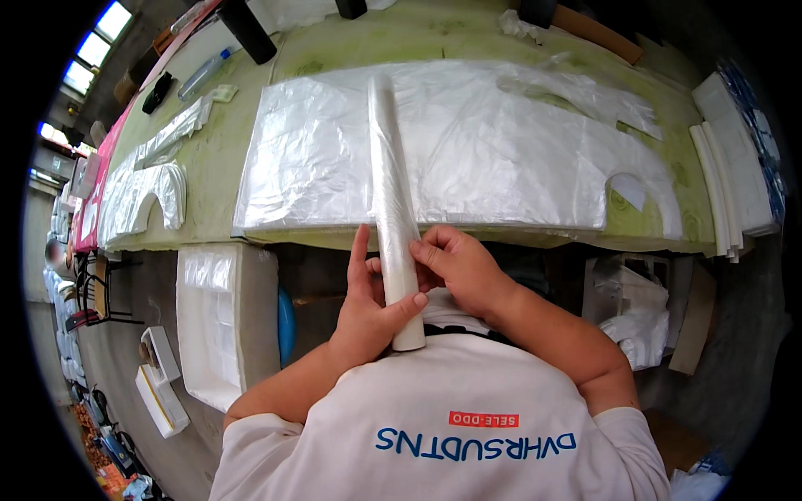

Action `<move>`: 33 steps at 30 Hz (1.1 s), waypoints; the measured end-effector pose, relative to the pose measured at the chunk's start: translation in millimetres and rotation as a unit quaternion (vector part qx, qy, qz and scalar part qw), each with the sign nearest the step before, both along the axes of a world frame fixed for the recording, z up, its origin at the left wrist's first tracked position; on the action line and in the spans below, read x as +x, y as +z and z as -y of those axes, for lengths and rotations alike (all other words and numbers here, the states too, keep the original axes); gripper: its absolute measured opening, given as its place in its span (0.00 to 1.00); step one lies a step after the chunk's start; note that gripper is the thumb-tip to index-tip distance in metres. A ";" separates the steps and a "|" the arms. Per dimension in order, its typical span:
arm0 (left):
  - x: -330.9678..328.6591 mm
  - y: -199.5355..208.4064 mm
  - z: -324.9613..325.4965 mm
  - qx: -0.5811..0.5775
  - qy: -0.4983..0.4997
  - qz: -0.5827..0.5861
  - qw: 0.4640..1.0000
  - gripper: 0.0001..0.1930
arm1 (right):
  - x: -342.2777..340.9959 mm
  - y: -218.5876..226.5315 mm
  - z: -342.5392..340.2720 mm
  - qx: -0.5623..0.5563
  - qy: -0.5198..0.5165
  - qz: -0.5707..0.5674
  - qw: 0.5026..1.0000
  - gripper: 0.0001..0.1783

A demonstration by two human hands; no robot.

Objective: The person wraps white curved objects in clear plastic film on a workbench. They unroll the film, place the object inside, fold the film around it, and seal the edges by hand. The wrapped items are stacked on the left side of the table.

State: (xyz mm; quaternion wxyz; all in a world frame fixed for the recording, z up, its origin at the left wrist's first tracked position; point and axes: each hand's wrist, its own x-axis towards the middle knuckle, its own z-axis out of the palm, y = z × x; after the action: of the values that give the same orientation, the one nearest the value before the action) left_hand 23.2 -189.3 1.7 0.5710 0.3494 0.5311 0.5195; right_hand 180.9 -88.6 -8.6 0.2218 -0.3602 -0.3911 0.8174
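A long roll of clear plastic film [389, 171] stands out from my chest, its far end over the table. My left hand [368, 313] grips it near its lower end. The thumb crosses the front, the index finger points up alongside, and the other fingers are partly hidden behind. At the roll's right side, my right hand [455, 263] has its thumb and curled fingers pressed against the film. Beyond the roll, a broad stack of clear plastic bags [510, 159] lies flat on the green-covered table [213, 167], with a curved cut-out at its right end.
At the table's left lie more plastic bags [154, 188] and a clear bottle [203, 77]. A dark cylinder [246, 32] is at the back. A white foam box [251, 326] stands below the table's edge, beside a blue object [286, 326]. White rolls [716, 188] rest at the right.
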 end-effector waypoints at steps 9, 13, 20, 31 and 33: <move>-4.4 -0.6 -1.0 -0.036 -0.018 0.166 0.985 0.48 | -5.3 3.9 6.1 -0.025 -0.041 -0.049 0.998 0.25; -7.6 1.9 -6.8 -0.045 -0.069 0.088 0.993 0.48 | 2.7 8.7 -0.3 0.011 -0.033 -0.034 0.999 0.25; -19.7 27.5 -77.3 0.075 0.001 0.020 0.997 0.43 | 33.6 36.9 -8.3 0.083 -0.120 0.019 0.989 0.25; 51.8 30.9 -160.0 0.114 0.053 0.010 0.992 0.49 | 56.1 17.9 8.6 0.303 -0.119 0.169 0.930 0.29; 47.7 20.6 -180.8 0.125 0.038 -0.040 0.991 0.44 | 59.5 18.8 7.2 0.321 -0.127 0.201 0.917 0.29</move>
State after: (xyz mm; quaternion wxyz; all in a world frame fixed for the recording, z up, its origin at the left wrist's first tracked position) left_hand 70.9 -8.5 22.3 0.4808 0.4181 0.4973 0.5888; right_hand 240.3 -95.8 10.3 0.3440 -0.4733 -0.6197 0.5231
